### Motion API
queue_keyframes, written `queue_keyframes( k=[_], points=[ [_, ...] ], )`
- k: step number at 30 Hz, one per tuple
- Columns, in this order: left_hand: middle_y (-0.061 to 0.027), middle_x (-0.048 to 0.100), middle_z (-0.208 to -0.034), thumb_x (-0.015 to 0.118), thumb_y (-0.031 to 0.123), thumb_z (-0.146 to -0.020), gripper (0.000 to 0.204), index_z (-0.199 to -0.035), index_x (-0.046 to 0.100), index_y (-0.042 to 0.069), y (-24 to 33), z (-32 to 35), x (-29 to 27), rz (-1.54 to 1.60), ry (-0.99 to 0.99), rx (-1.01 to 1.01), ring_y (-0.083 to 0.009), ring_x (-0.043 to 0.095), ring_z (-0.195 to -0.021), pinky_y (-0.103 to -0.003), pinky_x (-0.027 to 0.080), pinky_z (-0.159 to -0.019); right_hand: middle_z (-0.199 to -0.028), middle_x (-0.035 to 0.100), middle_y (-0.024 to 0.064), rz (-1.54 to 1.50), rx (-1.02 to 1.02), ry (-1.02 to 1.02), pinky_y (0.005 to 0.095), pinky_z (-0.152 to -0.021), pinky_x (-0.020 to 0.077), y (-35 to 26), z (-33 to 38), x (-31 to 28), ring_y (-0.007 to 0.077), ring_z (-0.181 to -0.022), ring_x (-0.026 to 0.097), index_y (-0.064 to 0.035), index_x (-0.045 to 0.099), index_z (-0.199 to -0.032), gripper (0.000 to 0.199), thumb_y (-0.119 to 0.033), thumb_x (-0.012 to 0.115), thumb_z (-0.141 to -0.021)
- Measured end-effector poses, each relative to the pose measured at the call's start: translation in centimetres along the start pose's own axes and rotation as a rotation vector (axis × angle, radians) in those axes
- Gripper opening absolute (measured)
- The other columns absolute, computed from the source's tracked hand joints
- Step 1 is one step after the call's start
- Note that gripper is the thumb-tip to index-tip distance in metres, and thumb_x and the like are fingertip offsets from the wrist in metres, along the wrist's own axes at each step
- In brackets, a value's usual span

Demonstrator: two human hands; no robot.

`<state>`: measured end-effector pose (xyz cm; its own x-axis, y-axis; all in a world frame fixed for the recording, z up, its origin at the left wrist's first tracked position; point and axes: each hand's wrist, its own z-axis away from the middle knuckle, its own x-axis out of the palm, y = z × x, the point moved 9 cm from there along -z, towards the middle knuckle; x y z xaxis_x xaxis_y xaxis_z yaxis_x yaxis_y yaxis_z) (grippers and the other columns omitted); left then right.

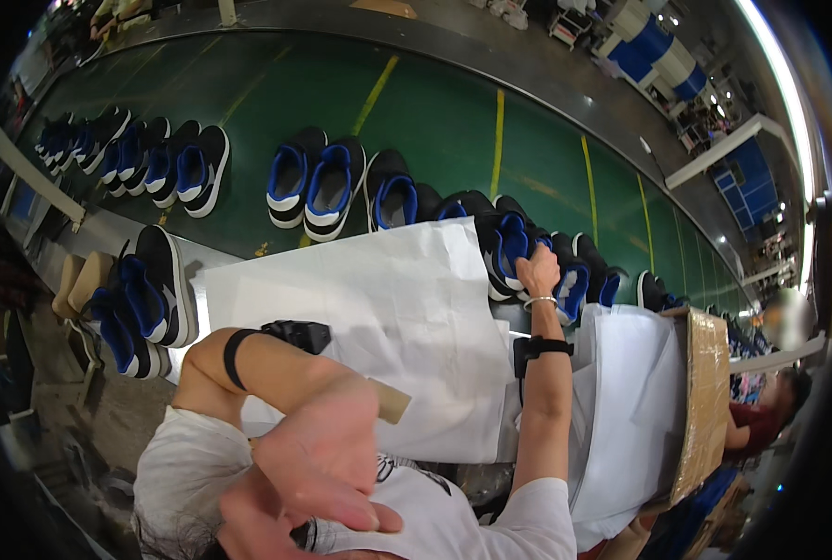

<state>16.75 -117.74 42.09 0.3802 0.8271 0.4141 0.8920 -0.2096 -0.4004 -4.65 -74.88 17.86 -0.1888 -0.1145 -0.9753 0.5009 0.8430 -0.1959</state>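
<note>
My right hand (539,271) reaches out to the row on the green conveyor belt. Its fingers close on the collar of a black sneaker (511,245) with a blue lining. Large and close to the camera, my left hand (327,462) is bent back toward me with its fingers curled together. Anything inside them is hidden. A big sheet of white paper (360,299) lies before me, and a small tan strip (390,401) shows just beyond the left hand. Another pair of black sneakers (159,294) stands left of the sheet.
Pairs of similar sneakers (313,182) line the near side of the conveyor belt (434,112). White paper sheets (626,383) stand against a cardboard carton (705,401) on the right. Tan shoe-shaped forms (84,280) sit at left. Another person (752,425) is beyond the carton.
</note>
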Motion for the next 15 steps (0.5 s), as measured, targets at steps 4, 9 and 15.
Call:
queue_keyframes(
  k=[4,9,15],
  points=[
    [-0.0057,0.057,-0.114,0.074,0.025,-0.071,0.041,-0.103,0.058,0.007,-0.5,7.8,-0.5,-0.532,-0.972,-0.261,-0.0269,0.054,-0.105,-0.043,0.044,-0.088,-0.088,0.066,0.0273,-0.050,-0.036,0.037,0.0491,-0.081,0.0508,-2.2,0.9,1.6,0.0468,-0.086,0.063,0.0027,0.060,-0.085,0.028,-0.013,0.059,-0.062],
    [-0.0196,0.037,-0.140,0.070,0.050,-0.074,0.079,-0.129,0.043,0.000,-2.4,19.2,-9.1,-0.519,-1.381,-1.238,-0.0396,0.032,-0.132,-0.052,0.024,-0.108,-0.094,0.065,0.0271,-0.117,-0.138,-0.001,0.0511,-0.085,0.0474,-7.4,2.1,3.1,0.0456,-0.093,0.060,0.0021,0.062,-0.088,0.030,-0.017,0.061,-0.064],
    [-0.0179,0.030,-0.147,0.068,0.059,-0.071,0.094,-0.139,0.036,0.003,4.2,27.3,-11.7,-0.473,-1.652,-1.375,-0.0376,0.017,-0.140,-0.054,0.009,-0.113,-0.078,0.063,0.0156,-0.722,-0.437,0.198,0.0375,-0.068,0.0501,-8.4,8.4,-3.2,0.0295,-0.069,0.062,0.0039,0.061,-0.089,0.020,-0.011,0.069,-0.077]
  ],
)
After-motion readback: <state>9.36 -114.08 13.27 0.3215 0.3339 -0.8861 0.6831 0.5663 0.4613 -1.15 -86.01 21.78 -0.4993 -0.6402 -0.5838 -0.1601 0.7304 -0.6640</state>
